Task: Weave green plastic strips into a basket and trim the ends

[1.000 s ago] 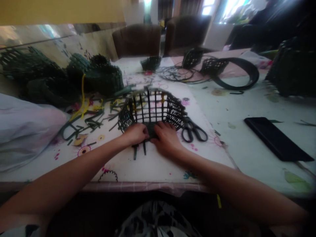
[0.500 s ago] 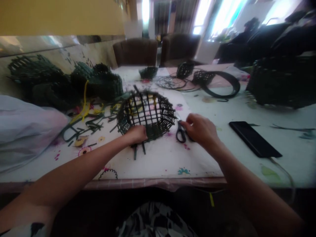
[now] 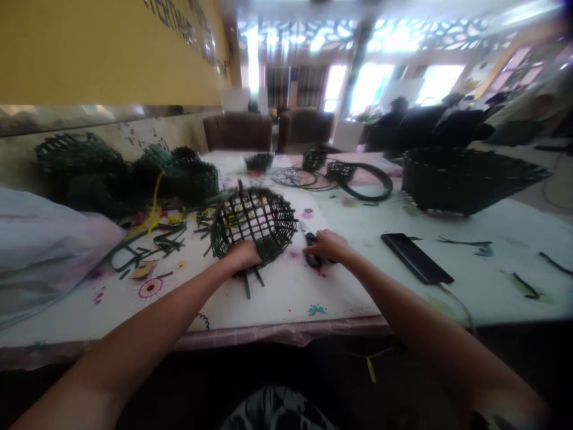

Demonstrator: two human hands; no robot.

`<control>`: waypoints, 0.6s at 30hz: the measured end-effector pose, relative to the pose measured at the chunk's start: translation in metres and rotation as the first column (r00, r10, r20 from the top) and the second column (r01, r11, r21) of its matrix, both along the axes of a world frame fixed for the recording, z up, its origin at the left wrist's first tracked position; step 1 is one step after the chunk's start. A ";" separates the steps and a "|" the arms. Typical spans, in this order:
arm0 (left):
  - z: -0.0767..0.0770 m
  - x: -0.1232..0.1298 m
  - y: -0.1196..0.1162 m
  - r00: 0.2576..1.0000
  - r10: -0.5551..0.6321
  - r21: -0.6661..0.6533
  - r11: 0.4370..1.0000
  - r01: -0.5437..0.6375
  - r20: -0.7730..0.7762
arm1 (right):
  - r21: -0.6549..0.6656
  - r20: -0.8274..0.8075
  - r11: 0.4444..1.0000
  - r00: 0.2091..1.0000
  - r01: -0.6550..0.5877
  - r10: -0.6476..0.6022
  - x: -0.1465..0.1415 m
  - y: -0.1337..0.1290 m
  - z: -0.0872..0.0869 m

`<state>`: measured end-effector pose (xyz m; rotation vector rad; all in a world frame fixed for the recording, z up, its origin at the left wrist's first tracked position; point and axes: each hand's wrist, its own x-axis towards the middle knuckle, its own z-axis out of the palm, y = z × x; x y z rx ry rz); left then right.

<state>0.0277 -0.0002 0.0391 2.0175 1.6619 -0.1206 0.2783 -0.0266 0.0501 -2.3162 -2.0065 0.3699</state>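
A round open-weave basket of dark green plastic strips (image 3: 280, 230) stands on a printed white cloth (image 3: 286, 304), with loose strip ends sticking out at its near side. My left hand (image 3: 242, 255) grips its near rim. To the right, my right hand (image 3: 326, 245) closes over the black handles of a pair of scissors (image 3: 313, 258). Their blades point away from me, and the hand hides most of the handles.
Dark green woven pieces (image 3: 192, 182) and strip scraps (image 3: 168, 236) lie left of the basket, beside a white plastic bag (image 3: 40, 251). A phone (image 3: 416, 258), a large dark basket (image 3: 465, 182) and a coiled strip (image 3: 364, 182) lie right and beyond. Seated people (image 3: 403, 122) are far back.
My right hand has left the basket and moved right onto the scissors. My left hand stays on the near rim. The view has tilted upward, so the table looks smaller and farther away.
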 end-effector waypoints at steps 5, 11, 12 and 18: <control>0.000 0.000 -0.003 1.000 0.012 0.010 1.000 -0.012 0.006 | 0.025 -0.181 0.995 0.979 0.102 -0.096 0.001 0.003 0.003; 0.003 -0.003 -0.010 0.999 0.020 0.034 0.999 -0.022 0.037 | 0.164 -0.550 0.958 0.828 0.234 -0.108 0.018 -0.018 0.001; 0.003 -0.003 -0.010 0.999 0.020 0.033 0.999 -0.021 0.036 | 0.186 -0.594 0.948 0.798 0.259 -0.101 0.018 -0.022 0.000; 0.006 -0.001 -0.009 1.000 0.025 -0.003 1.000 -0.025 0.014 | 0.353 -0.935 0.893 0.126 0.278 0.330 -0.033 -0.034 0.004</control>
